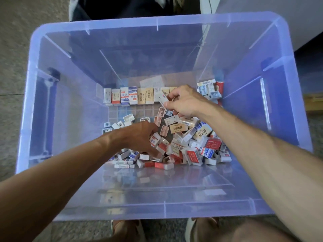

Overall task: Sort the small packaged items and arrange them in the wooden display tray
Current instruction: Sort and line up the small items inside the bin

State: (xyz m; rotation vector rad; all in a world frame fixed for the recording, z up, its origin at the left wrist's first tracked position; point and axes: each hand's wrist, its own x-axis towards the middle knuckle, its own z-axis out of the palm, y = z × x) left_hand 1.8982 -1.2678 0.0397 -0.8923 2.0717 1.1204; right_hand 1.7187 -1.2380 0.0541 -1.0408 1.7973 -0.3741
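A loose heap of small packaged items (188, 145), red, white, blue and tan boxes, lies on the floor of a clear blue plastic bin (122, 28). A neat row of upright packs (139, 96) stands along the far side. My right hand (185, 100) pinches a small white pack (162, 98) at the right end of that row. My left hand (141, 137) reaches down into the heap with fingers curled among the boxes; what it holds is hidden. No wooden tray shows clearly.
A second cluster of white and red packs (209, 89) sits in the bin's far right corner. The bin stands on grey carpet (14, 49). A seated person's dark clothing (122, 7) is beyond the bin, and my knees are below it.
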